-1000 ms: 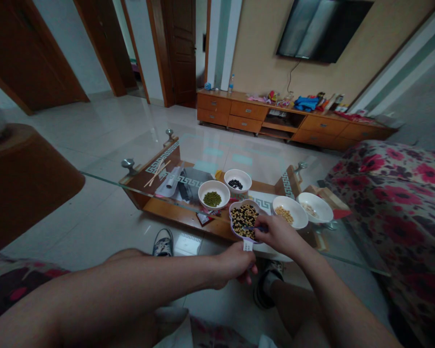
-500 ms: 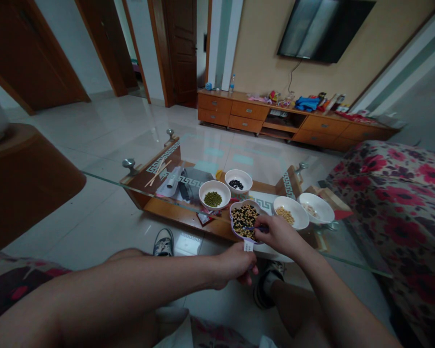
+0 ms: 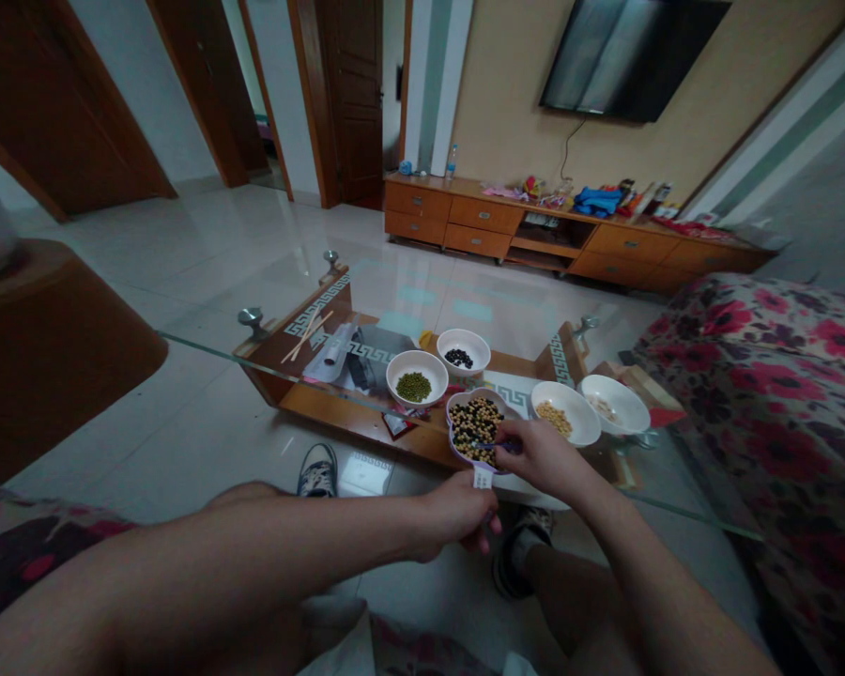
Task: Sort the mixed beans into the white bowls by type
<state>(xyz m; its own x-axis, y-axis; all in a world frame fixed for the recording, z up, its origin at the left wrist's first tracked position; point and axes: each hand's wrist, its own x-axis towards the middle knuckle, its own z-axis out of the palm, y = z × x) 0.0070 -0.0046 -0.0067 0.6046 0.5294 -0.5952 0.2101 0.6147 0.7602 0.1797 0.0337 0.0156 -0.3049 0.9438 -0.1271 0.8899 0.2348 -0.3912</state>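
A lilac-rimmed, wavy-edged bowl (image 3: pixel 451 434) full of mixed dark, green and tan beans sits at the front edge of the glass table. My left hand (image 3: pixel 461 514) is closed round its handle, just below a white label (image 3: pixel 483 479). Over the bowl, my right hand (image 3: pixel 535 454) pinches a thin dark purple tool (image 3: pixel 494 444), its tip among the beans; its exact kind is too small to tell. Close by stand white bowls of green beans (image 3: pixel 414 387), black beans (image 3: pixel 458 358) and tan beans (image 3: pixel 555 419), and one with a few pale pieces (image 3: pixel 604 409).
The glass tabletop (image 3: pixel 204 344) has an exposed front edge. Chopsticks (image 3: pixel 308 336) lie at its left. Behind is a long TV cabinet (image 3: pixel 483 214) with clutter on top. A floral-covered sofa (image 3: pixel 781 413) stands at right, a brown stool-like stand (image 3: pixel 56 357) at left.
Almost nothing differs. Both hands, the tool and the bowls keep their places.
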